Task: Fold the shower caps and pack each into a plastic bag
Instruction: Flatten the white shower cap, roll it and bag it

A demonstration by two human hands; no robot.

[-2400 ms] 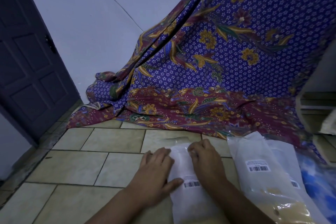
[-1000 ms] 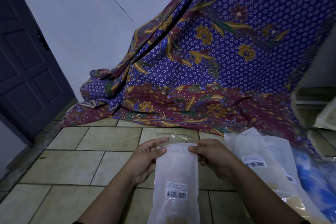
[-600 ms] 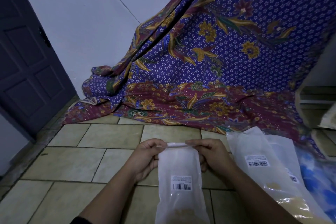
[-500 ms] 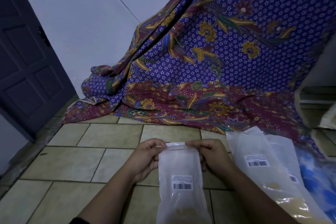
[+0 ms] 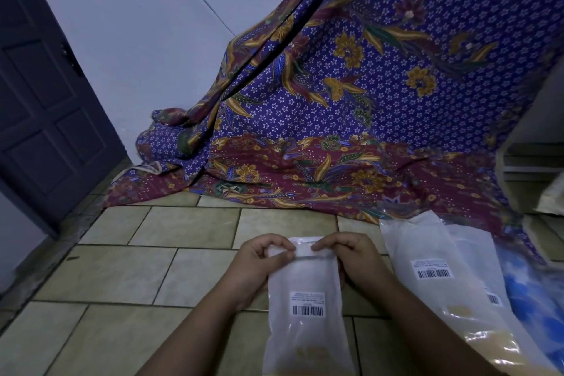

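Note:
A frosted plastic bag with a barcode label hangs upright in front of me, something yellowish showing through at its bottom. My left hand pinches the bag's top flap at the left corner. My right hand pinches the same flap at the right corner. The flap is folded over along the top edge, between my thumbs and fingers.
Two more labelled plastic bags lie on the tiled floor to the right, beside a blue-and-white plastic item. A purple batik cloth drapes behind. A dark door stands at left, a shelf at right.
The bag lay flat on the floor under both hands; I have lifted it upright. My fingers have since closed in along its top, folding the flap over.

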